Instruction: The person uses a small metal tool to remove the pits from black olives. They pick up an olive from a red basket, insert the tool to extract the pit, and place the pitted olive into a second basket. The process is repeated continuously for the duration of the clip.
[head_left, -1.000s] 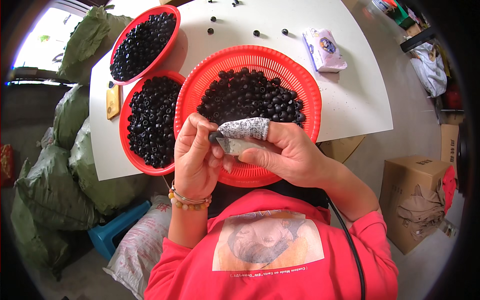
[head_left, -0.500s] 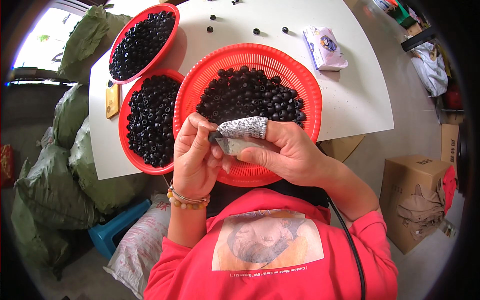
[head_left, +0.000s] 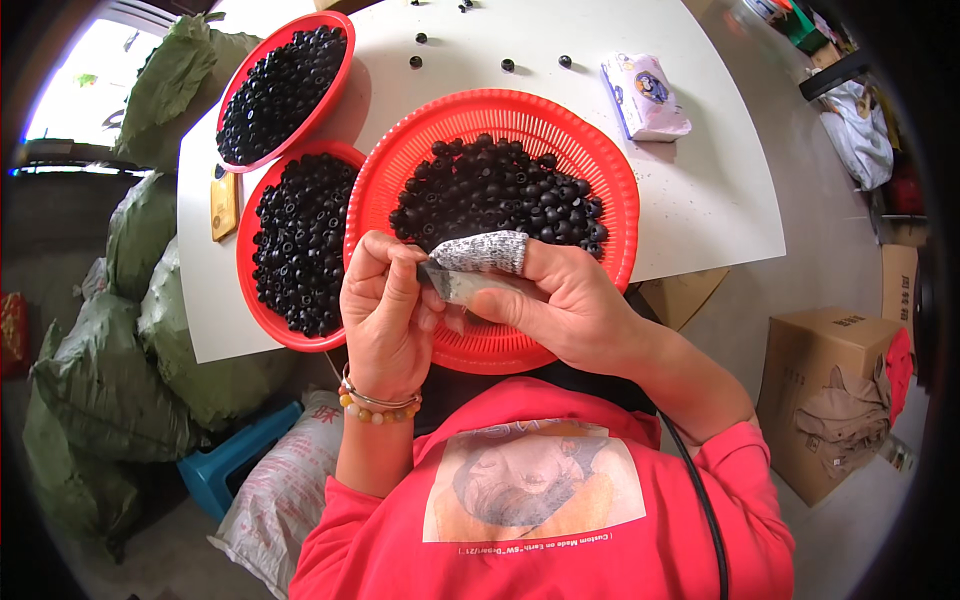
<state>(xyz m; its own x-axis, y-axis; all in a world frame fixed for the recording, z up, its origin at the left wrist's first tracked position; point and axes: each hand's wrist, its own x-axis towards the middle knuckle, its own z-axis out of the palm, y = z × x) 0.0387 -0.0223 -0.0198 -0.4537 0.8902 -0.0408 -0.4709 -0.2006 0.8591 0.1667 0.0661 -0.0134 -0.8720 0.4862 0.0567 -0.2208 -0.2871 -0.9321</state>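
Over the near side of a large red slotted basket, my two hands meet. My left hand is closed in a pinch on a small black round piece, mostly hidden by the fingers. In my right hand is a flat, thin metal blade, gripped between thumb and fingers, its tip against the black piece. A grey knitted finger sleeve covers my right index finger. Many black round pieces, some with holes, lie heaped in the basket.
Two smaller red basins full of black pieces stand at the left of the white table. A tissue pack, a yellow object and a few loose black pieces lie on it. Green sacks and a carton flank me.
The blade's tip has come closer over the black piece, which is now more covered. Both hands stay in nearly the same place; the view has shifted slightly.
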